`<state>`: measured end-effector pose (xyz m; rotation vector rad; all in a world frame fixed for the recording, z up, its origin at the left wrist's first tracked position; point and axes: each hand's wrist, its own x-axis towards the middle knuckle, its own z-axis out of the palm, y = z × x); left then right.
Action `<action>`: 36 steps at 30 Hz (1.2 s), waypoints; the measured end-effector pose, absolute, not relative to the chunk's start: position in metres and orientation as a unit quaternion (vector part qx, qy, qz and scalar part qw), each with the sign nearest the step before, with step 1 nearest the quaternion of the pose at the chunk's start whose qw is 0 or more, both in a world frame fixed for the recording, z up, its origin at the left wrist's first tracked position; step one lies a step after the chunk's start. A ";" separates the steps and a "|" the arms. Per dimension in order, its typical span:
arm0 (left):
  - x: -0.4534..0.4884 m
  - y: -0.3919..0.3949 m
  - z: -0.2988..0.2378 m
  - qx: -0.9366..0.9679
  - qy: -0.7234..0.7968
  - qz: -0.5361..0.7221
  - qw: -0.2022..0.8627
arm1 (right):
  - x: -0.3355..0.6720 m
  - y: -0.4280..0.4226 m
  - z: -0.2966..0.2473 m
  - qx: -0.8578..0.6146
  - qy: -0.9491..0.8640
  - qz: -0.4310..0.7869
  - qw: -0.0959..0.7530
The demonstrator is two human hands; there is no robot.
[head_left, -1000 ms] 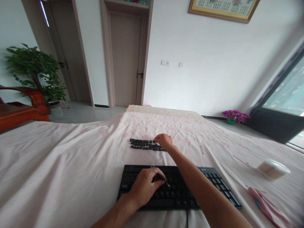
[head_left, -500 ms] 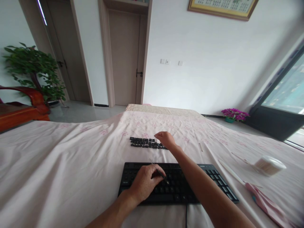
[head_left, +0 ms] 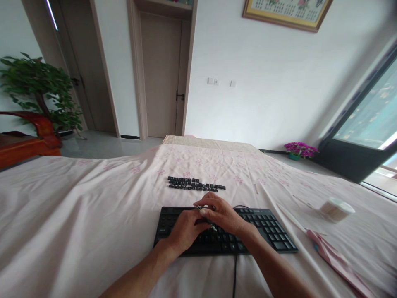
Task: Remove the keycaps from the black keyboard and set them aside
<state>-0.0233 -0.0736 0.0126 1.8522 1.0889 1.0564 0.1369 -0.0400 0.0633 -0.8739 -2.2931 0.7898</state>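
A black keyboard [head_left: 266, 234] lies on the pink cloth in front of me. My left hand [head_left: 185, 231] rests on its left half, fingers curled round a thin metal tool [head_left: 205, 217] that looks like tweezers. Beside it, my right hand [head_left: 223, 216] sits over the middle keys with its fingertips closed at the tool's upper end. Rows of loose black keycaps [head_left: 194, 184] lie on the cloth just beyond the keyboard, untouched.
A round tub of cotton swabs [head_left: 336, 208] stands at the right, with a pink packet [head_left: 335, 260] nearer me and thin sticks [head_left: 256, 188] on the cloth. The keyboard's cable [head_left: 235, 273] runs toward me. A plant, a wooden chair and doors lie beyond the table.
My right hand has drawn back from the loose keycaps to the keyboard and now meets the left hand at the tool. The left hand stayed put.
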 end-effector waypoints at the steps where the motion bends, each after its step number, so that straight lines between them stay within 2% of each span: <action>1: -0.024 -0.073 0.011 0.723 0.427 0.407 0.360 | 0.135 -0.043 0.064 -0.324 -0.860 0.282 0.277; 5: -0.025 -0.071 0.007 0.729 0.436 0.395 0.350 | 0.134 -0.052 0.070 -0.293 -0.867 0.290 0.282; 11: -0.026 -0.070 0.006 0.719 0.423 0.400 0.381 | 0.143 -0.056 0.074 -0.240 -0.854 0.357 0.293; 13: -0.025 -0.070 0.006 0.708 0.425 0.401 0.395 | 0.144 -0.056 0.072 -0.236 -0.861 0.344 0.290; 19: -0.027 -0.069 0.009 0.626 0.431 0.457 0.462 | 0.146 -0.050 0.061 -0.376 -0.860 0.209 0.275; 24: -0.032 -0.068 0.017 0.555 0.446 0.522 0.469 | 0.154 -0.047 0.056 -0.457 -0.827 0.217 0.244; 32: -0.035 -0.066 0.017 0.531 0.473 0.525 0.467 | 0.150 -0.042 0.037 -0.470 -0.769 0.253 0.352; 36: -0.034 -0.065 0.014 0.572 0.473 0.506 0.439 | 0.147 -0.049 0.034 -0.486 -0.758 0.224 0.374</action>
